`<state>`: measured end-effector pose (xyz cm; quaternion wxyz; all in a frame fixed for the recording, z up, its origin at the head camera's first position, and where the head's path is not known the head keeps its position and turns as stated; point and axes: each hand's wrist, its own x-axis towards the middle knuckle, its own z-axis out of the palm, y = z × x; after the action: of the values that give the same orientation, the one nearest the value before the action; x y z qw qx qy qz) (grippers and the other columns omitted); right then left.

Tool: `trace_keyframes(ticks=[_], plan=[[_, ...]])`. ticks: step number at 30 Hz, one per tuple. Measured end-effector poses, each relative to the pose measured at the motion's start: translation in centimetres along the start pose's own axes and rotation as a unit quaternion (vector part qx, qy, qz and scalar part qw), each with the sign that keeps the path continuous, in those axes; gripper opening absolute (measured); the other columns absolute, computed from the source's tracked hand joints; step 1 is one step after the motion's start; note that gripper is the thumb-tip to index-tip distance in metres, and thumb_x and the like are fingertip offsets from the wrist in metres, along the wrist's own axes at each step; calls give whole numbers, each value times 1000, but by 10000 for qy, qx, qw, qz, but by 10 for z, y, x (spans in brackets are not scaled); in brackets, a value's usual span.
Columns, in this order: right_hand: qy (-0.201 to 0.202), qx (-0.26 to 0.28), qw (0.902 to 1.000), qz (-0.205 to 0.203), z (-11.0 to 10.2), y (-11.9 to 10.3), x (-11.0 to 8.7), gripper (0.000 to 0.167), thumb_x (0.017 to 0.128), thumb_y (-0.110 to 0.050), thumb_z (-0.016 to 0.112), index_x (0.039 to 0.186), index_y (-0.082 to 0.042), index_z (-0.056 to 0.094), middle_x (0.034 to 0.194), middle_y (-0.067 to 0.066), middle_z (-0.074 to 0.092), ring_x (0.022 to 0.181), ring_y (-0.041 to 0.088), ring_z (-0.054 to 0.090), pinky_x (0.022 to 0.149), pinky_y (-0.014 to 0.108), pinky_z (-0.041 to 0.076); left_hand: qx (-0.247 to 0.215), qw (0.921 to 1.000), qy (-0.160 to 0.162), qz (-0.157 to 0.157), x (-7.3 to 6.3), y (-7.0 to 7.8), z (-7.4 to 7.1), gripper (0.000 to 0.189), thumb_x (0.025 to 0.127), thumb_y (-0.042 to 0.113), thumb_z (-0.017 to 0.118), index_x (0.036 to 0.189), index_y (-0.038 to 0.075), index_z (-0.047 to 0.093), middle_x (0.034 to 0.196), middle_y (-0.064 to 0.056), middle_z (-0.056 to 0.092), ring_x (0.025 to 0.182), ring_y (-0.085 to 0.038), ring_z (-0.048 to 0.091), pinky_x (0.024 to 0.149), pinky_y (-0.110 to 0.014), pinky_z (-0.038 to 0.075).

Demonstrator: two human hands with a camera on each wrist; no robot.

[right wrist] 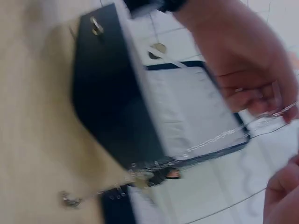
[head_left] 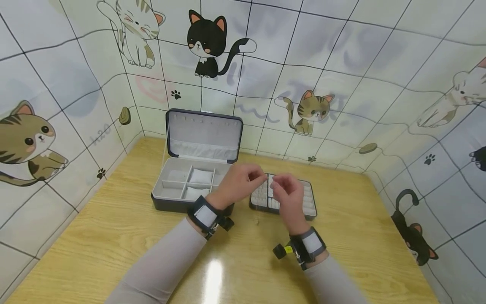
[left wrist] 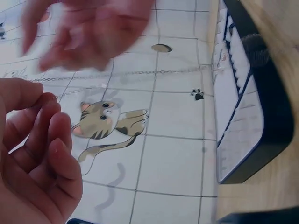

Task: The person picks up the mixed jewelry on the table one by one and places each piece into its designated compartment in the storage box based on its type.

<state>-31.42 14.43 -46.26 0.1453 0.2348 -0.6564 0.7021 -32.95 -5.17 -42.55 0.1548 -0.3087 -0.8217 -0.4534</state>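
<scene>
My left hand (head_left: 241, 179) pinches a thin silver necklace (left wrist: 140, 72) between thumb and forefinger. Its strands hang down from the fingertips, and a small pendant (right wrist: 70, 199) dangles at the low end above the table. Facing it, my right hand (head_left: 289, 194) is raised with bent fingers close to the left fingertips; it is blurred in the left wrist view, and I cannot tell whether it holds part of the chain. Below and behind the hands lies a shallow jewelry tray (head_left: 311, 216) with ring rolls and small compartments.
An open dark jewelry box (head_left: 171, 204) stands left of the tray, its lid (head_left: 205, 131) tilted back near the wall. White cushions (head_left: 201, 176) fill some of its compartments. The wooden table (head_left: 125, 236) meets cat-printed walls (head_left: 265, 84) at the back and sides.
</scene>
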Motion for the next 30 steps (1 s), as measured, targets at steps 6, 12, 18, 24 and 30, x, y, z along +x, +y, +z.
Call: trace_keyframes(ticks=[6, 12, 18, 24, 30], plan=[[387, 887, 9916, 860, 12, 28, -6, 27, 104, -2, 53, 81, -14, 54, 56, -9, 37, 46, 5, 29, 44, 25, 21, 77, 9992, 387, 62, 2, -1, -15, 13, 100, 17, 69, 92, 11, 77, 78, 3, 69, 72, -8, 60, 71, -25, 53], [219, 882, 9829, 1603, 27, 38, 7, 33, 102, -8, 56, 71, -13, 46, 52, -11, 33, 45, 3, 25, 43, 20, 22, 220, 9984, 525, 18, 1, -1, -25, 13, 100, 16, 69, 93, 9, 77, 79, 1, 68, 73, -11, 59, 70, -26, 51], [1161, 1595, 9641, 1775, 74, 63, 34, 19, 105, -12, 59, 86, -11, 57, 56, -11, 35, 46, 3, 27, 43, 19, 25, 461, 9947, 915, -88, -5, -3, -59, 11, 99, 14, 70, 91, 10, 76, 79, -1, 70, 72, -14, 59, 68, -28, 49], [789, -454, 9879, 1253, 104, 91, 49, 24, 97, -10, 69, 121, -5, 69, 72, -4, 49, 60, 9, 45, 56, 22, 39, 432, 9900, 1297, -340, -9, -5, -86, 11, 98, 15, 71, 90, 10, 77, 78, -1, 71, 70, -15, 59, 65, -29, 48], [-228, -2967, 9541, 335, 103, 102, 59, 52, 93, -12, 75, 143, -12, 62, 119, 12, 60, 103, 28, 62, 87, 41, 55, 380, 9890, 1394, -323, -8, -3, -93, 12, 98, 14, 70, 92, 7, 78, 78, -3, 72, 70, -16, 60, 65, -30, 48]])
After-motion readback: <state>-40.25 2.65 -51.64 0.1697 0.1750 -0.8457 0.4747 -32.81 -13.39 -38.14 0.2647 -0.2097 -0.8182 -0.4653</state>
